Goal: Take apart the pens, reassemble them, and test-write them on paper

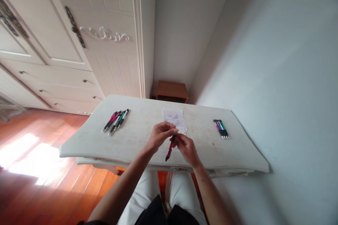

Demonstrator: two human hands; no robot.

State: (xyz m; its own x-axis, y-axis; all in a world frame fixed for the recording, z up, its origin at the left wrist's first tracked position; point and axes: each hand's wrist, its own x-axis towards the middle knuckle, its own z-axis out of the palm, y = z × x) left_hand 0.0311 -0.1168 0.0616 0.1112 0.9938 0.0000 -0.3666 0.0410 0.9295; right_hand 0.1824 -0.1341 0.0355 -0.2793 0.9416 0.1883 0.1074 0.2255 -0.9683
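A pale cabinet [113, 24] with dark handles stands beyond the paper and to its left, above a reddish wood floor [79, 186] with a bright patch of light. On the white table [142, 123], well left of the paper, several loose pens [116, 121] lie close together, slanted, with pink, green and white barrels. Just in front of the paper, on its near side, the left hand [161, 135] pinches the far end of a pen [169, 150] between thumb and fingers, covering its tip. The pen is pink and black, and its other end slants down toward the wearer. The paper [173, 117] bears scribbled marks; a brown box [172, 89] stands beyond it. The right hand [187, 147], near the paper's closest edge, pinches the same pen beside the left fingertips. Well right of the paper, four pens [221, 129] lie in a neat row, purple, blue and green among them. Farthest right of the paper rises a plain wall [285, 88].
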